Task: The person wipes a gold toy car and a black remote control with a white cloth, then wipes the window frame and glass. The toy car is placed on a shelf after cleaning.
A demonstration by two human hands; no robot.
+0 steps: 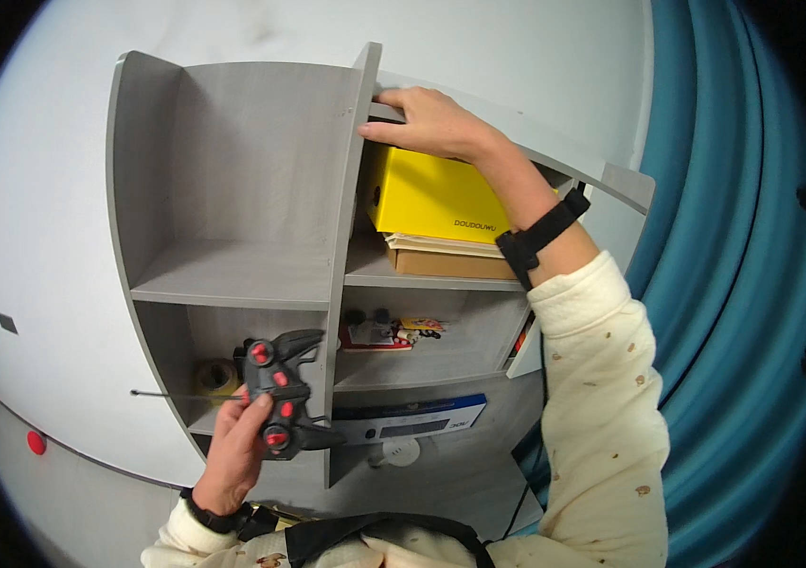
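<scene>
In my left hand [232, 440] I hold a black remote controller [279, 397] with red sticks and buttons, in front of the lower left compartment. Its thin antenna [176, 395] points left. My right hand [431, 121] is raised to the top board [387, 111] of a grey shelf unit [232, 295]. The fingers lie over the board and the thumb rests at the upright divider [355, 213]. Just below that hand, a yellow box [438, 192] bearing writing lies on papers and a brown cardboard box [456, 264].
A roll of tape [216, 376] stands behind the controller. Small items [414, 332] lie in the middle right compartment. Beneath are a long white-and-blue box [414, 420] and a round white object [401, 451]. Teal curtains [715, 234] hang at right; a black cable [527, 483] runs down.
</scene>
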